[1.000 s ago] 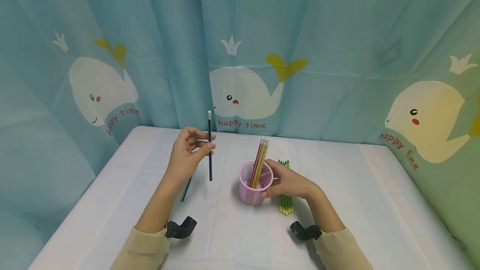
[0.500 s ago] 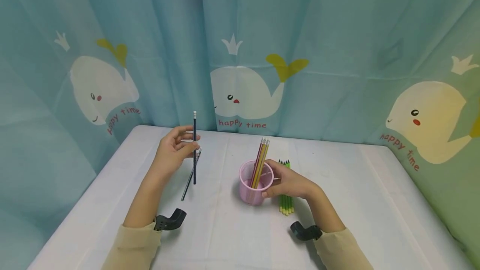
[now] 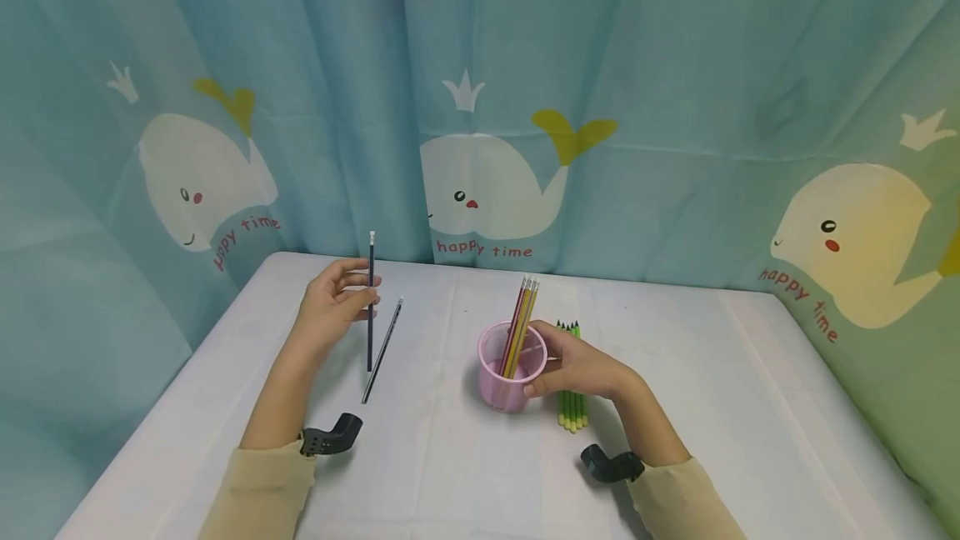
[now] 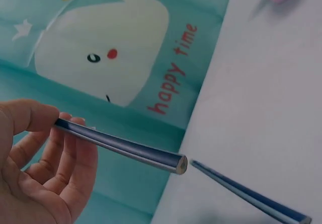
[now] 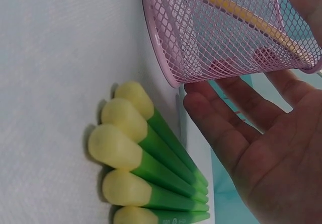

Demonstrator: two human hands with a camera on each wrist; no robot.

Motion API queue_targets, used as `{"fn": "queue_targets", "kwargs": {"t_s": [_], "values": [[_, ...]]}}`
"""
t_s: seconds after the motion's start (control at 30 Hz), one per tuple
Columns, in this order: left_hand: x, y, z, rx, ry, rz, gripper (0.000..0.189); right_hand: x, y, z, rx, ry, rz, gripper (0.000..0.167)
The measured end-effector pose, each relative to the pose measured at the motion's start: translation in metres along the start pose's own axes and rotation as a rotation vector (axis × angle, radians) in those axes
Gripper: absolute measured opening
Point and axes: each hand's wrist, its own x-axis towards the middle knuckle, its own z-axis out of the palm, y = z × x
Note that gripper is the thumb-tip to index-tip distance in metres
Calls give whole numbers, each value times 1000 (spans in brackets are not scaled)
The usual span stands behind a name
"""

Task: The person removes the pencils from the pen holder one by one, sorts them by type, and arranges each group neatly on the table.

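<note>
My left hand (image 3: 328,307) pinches a dark blue pencil (image 3: 371,336) between thumb and fingers, holding it nearly upright with the white eraser on top. Its blunt, unsharpened end shows in the left wrist view, near a second dark pencil (image 4: 246,191) that lies slanted on the table. My right hand (image 3: 581,363) grips the side of a pink mesh pencil cup (image 3: 501,394), thumb in front and fingers behind. Several yellow and red pencils (image 3: 519,332) lean inside the cup, eraser ends up.
Several green pencils (image 3: 572,408) with yellow rounded ends lie side by side, partly under my right hand. A white cloth covers the table (image 3: 442,473). Blue-green curtains (image 3: 337,107) with whale prints hang right behind the table's far edge.
My left hand has moved left with the upright dark blue pencil, first quickly, then a little more. The lying dark pencil is now uncovered. My right hand and the cup stay put.
</note>
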Motion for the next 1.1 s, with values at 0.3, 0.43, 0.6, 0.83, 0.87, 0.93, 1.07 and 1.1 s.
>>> {"fn": "queue_targets", "kwargs": {"t_s": [0.3, 0.43, 0.6, 0.83, 0.87, 0.93, 1.07, 1.1], "values": [[2, -12, -6, 90, -9, -51, 46, 0, -1, 0, -1, 4, -5, 82], [3, -18, -6, 124, -18, -62, 46, 0, -1, 0, 1, 7, -6, 83], [5, -26, -6, 178, -22, -82, 45, 0, 0, 0, 2, 7, -7, 81], [9, -38, -3, 261, -36, -136, 43, 0, -2, 1, 2, 9, 1, 81], [10, -39, -3, 267, -38, -137, 43, -1, -2, 1, 2, 9, 2, 81], [10, -41, -1, 281, -41, -143, 43, -1, -3, 1, 0, 11, 7, 82], [11, -43, 1, 324, -48, -167, 45, -1, -3, 1, 1, 10, 6, 82], [11, -44, 2, 335, -48, -175, 45, -1, -3, 1, 1, 9, 4, 82]]}}
